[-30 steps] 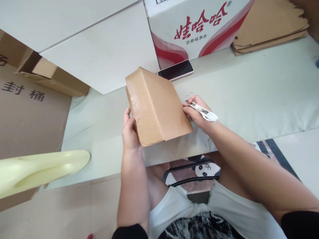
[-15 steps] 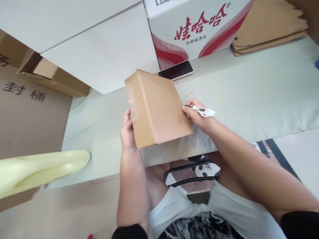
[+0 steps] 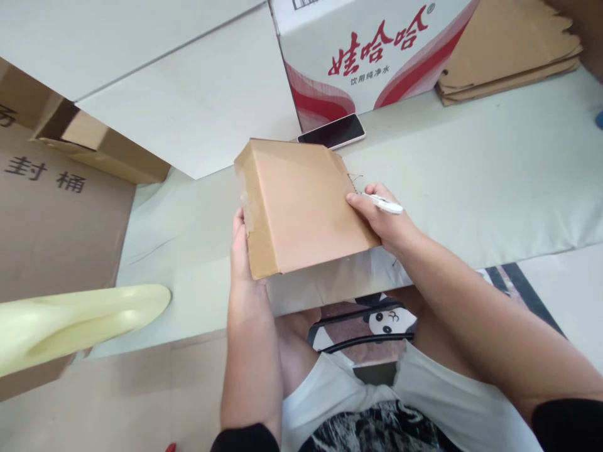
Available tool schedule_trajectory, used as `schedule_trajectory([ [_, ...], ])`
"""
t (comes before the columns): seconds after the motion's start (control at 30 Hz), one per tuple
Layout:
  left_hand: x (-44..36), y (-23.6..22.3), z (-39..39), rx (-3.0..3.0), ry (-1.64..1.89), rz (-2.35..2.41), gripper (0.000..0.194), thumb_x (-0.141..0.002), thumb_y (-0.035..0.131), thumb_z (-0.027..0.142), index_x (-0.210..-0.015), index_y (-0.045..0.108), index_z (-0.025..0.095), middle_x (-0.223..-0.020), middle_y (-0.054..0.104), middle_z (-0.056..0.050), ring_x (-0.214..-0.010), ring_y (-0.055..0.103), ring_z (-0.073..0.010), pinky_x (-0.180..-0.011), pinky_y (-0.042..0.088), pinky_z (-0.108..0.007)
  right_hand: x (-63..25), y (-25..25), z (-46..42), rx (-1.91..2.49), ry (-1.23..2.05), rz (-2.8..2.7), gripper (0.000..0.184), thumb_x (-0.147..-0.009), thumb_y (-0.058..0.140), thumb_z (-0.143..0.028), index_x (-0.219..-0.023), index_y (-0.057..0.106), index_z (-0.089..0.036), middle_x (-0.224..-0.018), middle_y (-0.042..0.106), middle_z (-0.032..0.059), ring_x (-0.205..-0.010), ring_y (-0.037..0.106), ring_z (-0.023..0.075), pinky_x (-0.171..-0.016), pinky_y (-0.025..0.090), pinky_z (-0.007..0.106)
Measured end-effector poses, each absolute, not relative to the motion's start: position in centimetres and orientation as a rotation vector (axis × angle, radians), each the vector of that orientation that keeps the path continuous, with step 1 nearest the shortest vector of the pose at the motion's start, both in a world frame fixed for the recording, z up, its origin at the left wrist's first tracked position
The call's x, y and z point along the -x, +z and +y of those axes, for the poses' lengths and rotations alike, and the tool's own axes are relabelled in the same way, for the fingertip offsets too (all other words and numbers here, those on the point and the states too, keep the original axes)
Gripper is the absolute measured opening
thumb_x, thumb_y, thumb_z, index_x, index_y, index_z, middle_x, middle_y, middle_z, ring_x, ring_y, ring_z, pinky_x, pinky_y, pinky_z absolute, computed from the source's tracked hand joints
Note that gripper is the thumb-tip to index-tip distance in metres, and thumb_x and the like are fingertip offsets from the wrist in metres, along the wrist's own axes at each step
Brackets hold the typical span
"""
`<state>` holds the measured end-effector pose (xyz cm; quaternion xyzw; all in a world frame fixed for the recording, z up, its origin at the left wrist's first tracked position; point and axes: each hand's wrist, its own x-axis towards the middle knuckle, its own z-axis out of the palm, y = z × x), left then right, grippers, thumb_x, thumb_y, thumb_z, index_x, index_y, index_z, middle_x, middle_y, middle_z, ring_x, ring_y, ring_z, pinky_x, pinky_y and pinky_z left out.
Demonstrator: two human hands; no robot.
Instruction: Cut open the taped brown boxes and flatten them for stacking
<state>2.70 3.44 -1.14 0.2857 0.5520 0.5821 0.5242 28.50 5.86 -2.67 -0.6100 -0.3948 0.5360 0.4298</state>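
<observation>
A small brown cardboard box [image 3: 301,204] is held over the near edge of a pale green table [image 3: 471,169]. My left hand [image 3: 241,248] grips its left side from below, fingers wrapped round the edge. My right hand [image 3: 377,216] rests against the box's right side and is closed on a white utility knife [image 3: 384,203], whose tip points at the box's right edge. Torn clear tape shows on the box's left face.
A white and red printed carton [image 3: 367,56] stands at the back with a phone [image 3: 331,131] lying in front of it. Flattened brown cardboard [image 3: 509,50] is stacked at the back right. Large brown cartons [image 3: 51,207] stand to the left, and a pale yellow plastic object [image 3: 80,320] lies at lower left.
The box has been rolled so that a broad face now points up. My right hand with the knife has shifted slightly toward the box's right edge.
</observation>
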Motion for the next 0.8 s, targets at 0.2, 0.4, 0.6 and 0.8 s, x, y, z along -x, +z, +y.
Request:
schedule_trajectory([
  [0.2,-3.5,-0.3,3.4,-0.662,1.399,1.349,0.043,-0.063,0.09,0.051,-0.093,0.07,0.027,-0.091,0.072,-0.004,-0.075,0.068,-0.0218,-0.065,0.053,-0.033,-28.3,-2.5,5.8,1.501,1.335,-0.954,0.047,-0.082,0.071,-0.06,-0.085,0.038,-0.028,-0.076,0.043,-0.0016,-0.074,0.045,0.0196,-0.064,0.039,0.035],
  [0.4,-3.8,0.3,3.0,-0.624,1.451,1.31,0.046,-0.071,0.082,0.063,-0.094,0.07,0.025,-0.094,0.072,-0.005,-0.091,0.071,-0.0274,-0.077,0.056,-0.039,-28.3,-2.9,6.0,1.56,1.271,-0.957,0.047,-0.078,0.076,-0.054,-0.087,0.039,-0.028,-0.077,0.045,-0.0021,-0.076,0.046,0.0198,-0.064,0.039,0.034],
  [0.6,-3.6,-0.4,2.7,-0.632,1.572,1.282,0.05,-0.066,0.086,0.065,-0.094,0.07,0.027,-0.1,0.075,-0.004,-0.104,0.071,-0.0283,-0.086,0.056,-0.04,-28.5,-3.6,6.1,1.544,1.219,-0.961,0.047,-0.077,0.077,-0.054,-0.088,0.04,-0.028,-0.077,0.047,-0.0024,-0.077,0.047,0.0203,-0.066,0.041,0.034],
  [0.8,-3.4,-1.2,2.7,-0.737,1.637,1.264,0.048,-0.068,0.087,0.065,-0.089,0.072,0.026,-0.096,0.076,-0.004,-0.105,0.074,-0.0297,-0.09,0.059,-0.042,-28.4,-3.7,6.1,1.509,1.197,-0.985,0.045,-0.079,0.073,-0.055,-0.091,0.038,-0.029,-0.075,0.045,-0.0026,-0.073,0.045,0.0204,-0.063,0.038,0.035],
])
